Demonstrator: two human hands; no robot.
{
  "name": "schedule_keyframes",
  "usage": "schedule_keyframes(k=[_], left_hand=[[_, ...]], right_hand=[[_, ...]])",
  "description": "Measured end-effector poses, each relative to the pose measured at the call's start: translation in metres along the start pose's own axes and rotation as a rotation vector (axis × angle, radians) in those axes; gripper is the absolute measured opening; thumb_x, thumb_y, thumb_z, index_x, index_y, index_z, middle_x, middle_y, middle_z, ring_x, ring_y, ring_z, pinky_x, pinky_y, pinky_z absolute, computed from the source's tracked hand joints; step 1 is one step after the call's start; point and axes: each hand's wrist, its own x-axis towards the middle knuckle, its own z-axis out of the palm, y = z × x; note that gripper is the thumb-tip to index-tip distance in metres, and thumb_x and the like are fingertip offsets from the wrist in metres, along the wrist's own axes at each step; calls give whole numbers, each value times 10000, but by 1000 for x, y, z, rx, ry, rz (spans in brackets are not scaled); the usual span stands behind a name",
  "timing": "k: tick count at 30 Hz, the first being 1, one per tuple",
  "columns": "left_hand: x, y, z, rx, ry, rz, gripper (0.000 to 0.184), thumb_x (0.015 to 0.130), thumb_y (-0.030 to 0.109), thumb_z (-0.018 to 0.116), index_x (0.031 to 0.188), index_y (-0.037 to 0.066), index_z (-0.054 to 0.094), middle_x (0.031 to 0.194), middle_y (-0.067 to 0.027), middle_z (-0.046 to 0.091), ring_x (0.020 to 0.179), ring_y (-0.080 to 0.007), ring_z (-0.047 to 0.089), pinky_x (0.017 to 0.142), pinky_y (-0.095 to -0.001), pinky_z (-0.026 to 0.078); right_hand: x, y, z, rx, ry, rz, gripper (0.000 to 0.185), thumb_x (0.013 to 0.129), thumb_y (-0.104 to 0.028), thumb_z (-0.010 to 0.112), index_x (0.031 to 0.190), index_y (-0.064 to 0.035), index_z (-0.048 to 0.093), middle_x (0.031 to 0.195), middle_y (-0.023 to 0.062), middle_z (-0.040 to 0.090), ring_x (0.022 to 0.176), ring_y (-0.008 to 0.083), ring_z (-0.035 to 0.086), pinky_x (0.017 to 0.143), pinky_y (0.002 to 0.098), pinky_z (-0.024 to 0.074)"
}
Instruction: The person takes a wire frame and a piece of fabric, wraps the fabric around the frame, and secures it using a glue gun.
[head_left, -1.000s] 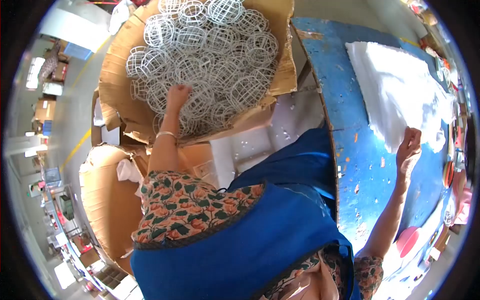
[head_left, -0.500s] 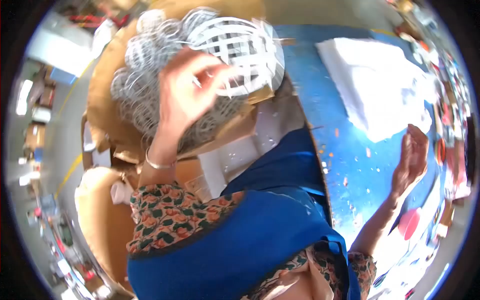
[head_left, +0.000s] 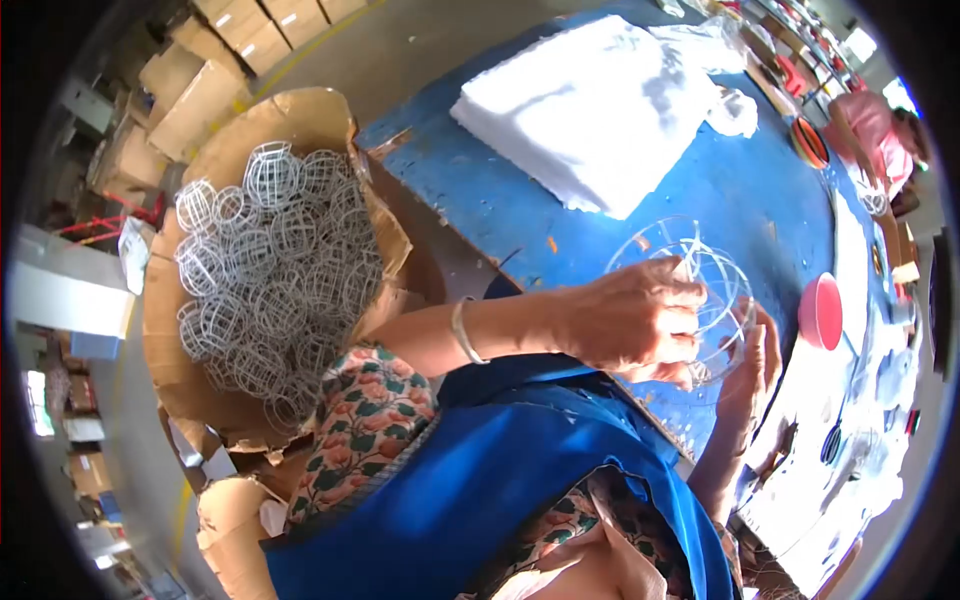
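Observation:
A round white wire cage point(head_left: 715, 290) is held over the near part of the blue table. My left hand point(head_left: 635, 325), with a bangle at the wrist, is closed on the cage's left side. On the opposite side, the fingers of my right hand point(head_left: 750, 375) curl around the wires, and part of that hand is hidden behind them. Many similar wire cages point(head_left: 270, 270) fill a large cardboard box point(head_left: 165, 350) to my left.
A stack of white sheets point(head_left: 590, 110) lies on the blue table point(head_left: 480, 210). A pink bowl point(head_left: 820, 312) stands at the right, near white material point(head_left: 850, 260). Another person point(head_left: 870, 130) works at the far right. Stacked cartons point(head_left: 250, 30) are on the floor beyond.
My left hand has moved from above the box to the right, bringing a wire cage over the table. My right hand has gone from open beside the sheets to gripping the cage. The view has turned.

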Motion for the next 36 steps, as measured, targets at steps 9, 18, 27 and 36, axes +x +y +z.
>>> schedule_keyframes(k=[9, 18, 27, 36], left_hand=[[-21, -34, -24, 341, 298, -344, 186, 787, 71, 692, 968, 48, 656, 966, -95, 622, 945, -262, 585, 865, -403, 447], [-62, -115, -19, 540, -89, -663, 243, 775, 101, 653, 1007, 30, 647, 1079, -126, 627, 1162, -306, 496, 1013, -405, 353], [-45, -142, -26, 271, 177, -736, 104, 877, 36, 541, 930, -32, 597, 808, -167, 646, 712, -302, 633, 632, -343, 485], [42, -151, -52, 713, 403, -68, 50, 824, 56, 610, 865, 27, 611, 748, -87, 615, 661, -242, 585, 581, -329, 455]], right_hand=[[32, 49, -50, -325, 338, -212, 227, 845, -190, 673, 745, -51, 524, 1102, 81, 537, 848, 121, 486, 738, 279, 406], [39, 45, -45, -699, 291, -200, 294, 857, -322, 655, 840, -43, 566, 1164, 160, 537, 991, 267, 572, 807, 425, 468], [17, 14, -46, -1156, 230, -210, 426, 865, -396, 634, 1108, -53, 563, 1222, 182, 508, 1120, 309, 515, 952, 494, 339], [7, 10, -46, -1267, 264, -345, 402, 875, -383, 626, 1091, -49, 576, 1185, 162, 535, 1135, 296, 493, 974, 457, 325]])
